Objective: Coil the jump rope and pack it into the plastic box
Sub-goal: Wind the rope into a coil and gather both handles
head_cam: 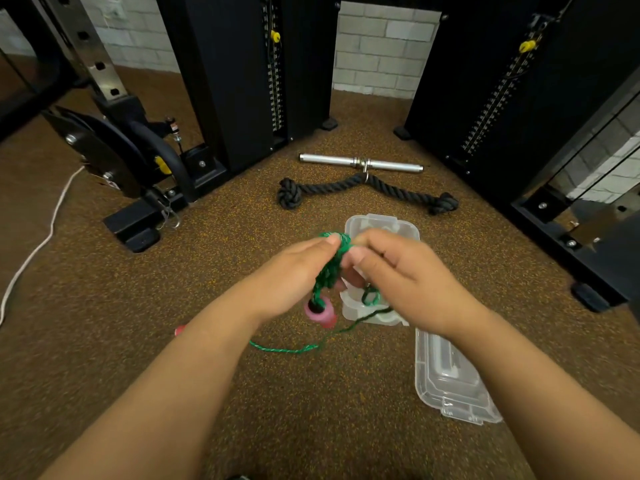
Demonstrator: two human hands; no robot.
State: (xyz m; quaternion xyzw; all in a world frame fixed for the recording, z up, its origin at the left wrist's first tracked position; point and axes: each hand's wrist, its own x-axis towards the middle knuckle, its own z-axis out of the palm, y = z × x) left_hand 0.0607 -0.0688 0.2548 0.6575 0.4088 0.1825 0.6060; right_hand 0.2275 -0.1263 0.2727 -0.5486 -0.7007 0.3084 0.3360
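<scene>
Your hands cover most of the plastic box [382, 225], so you cannot see what lies inside it. The jump rope [330, 268] is motion-blurred where your left hand [294, 275] and right hand [398, 271] bunch it, and the loops cannot be counted. A second pink handle [180, 330] peeks out behind your left forearm, mostly hidden. The white cord [41, 240] runs off the left edge.

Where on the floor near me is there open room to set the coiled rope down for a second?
Bare floor lies left of the plastic box, out toward the white cord, and between the box and the black rope attachment. It is crowded near the lid, and where the jump rope trails beneath both hands.
</scene>
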